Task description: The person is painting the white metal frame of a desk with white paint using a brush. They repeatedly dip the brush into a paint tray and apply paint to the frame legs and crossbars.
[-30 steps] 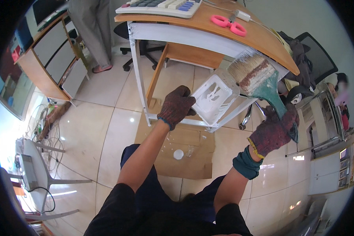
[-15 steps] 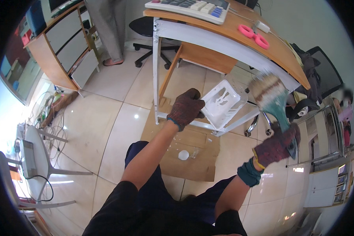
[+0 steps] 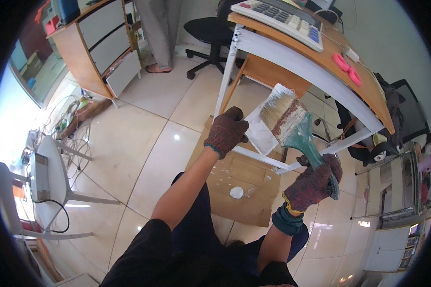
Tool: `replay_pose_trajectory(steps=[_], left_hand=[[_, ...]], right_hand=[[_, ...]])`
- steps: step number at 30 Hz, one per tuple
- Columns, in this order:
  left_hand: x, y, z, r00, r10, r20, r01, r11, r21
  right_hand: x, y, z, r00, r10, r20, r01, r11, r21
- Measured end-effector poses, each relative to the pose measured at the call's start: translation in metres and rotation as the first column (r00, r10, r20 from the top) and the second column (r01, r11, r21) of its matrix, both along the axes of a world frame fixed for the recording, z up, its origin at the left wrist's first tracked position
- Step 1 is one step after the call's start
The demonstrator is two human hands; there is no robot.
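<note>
My left hand, in a dark knitted glove, grips the left edge of a white plastic container with paint inside. In my gloved right hand is a wide paintbrush with a worn green handle. Its bristles point up and left, their tip coated white, and cover much of the container from view. Whether bristles and container touch, I cannot tell. Just beyond both hands stands a desk with a white metal frame. Below lies a sheet of cardboard with a round white patch.
On the desktop are a white keyboard and pink-handled scissors. An office chair and a standing person's legs are behind. Leftward are a drawer cabinet, tangled cables and a pale chair.
My right hand has brought the paintbrush left and down, from beside the desk edge to in front of the container. My left hand keeps its hold. The view has shifted left.
</note>
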State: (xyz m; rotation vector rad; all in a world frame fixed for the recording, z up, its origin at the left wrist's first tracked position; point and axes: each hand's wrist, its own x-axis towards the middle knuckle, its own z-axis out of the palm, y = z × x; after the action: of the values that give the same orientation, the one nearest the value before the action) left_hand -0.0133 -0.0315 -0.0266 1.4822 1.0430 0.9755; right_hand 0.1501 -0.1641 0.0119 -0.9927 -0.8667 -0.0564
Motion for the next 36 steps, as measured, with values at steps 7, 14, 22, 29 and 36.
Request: replay_pose_trajectory(steps=[7,14,22,29,36], left_hand=[[-0.038,0.001,0.01,0.99,0.106,0.09,-0.085,0.973,-0.212],[-0.049,0.011,-0.005,0.979,0.11,0.17,-0.081,0.982,-0.171],[-0.037,0.015,-0.034,0.992,-0.037,0.12,0.064,0.971,-0.229],[-0.012,0.001,-0.12,0.918,-0.3,-0.26,0.354,0.915,0.195],[0.005,-0.015,-0.16,0.779,-0.339,-0.527,0.582,0.702,0.41]], right_hand=[[-0.046,0.031,0.016,0.974,0.214,-0.069,-0.209,0.975,0.068],[-0.058,0.055,0.014,0.983,0.171,0.062,-0.179,0.968,0.178],[-0.031,-0.007,-0.016,0.848,0.206,-0.488,-0.219,0.975,0.03],[0.002,-0.074,-0.06,0.542,0.113,-0.833,-0.149,0.988,0.037],[0.021,-0.117,-0.103,0.7,-0.039,-0.713,-0.195,0.95,-0.244]])
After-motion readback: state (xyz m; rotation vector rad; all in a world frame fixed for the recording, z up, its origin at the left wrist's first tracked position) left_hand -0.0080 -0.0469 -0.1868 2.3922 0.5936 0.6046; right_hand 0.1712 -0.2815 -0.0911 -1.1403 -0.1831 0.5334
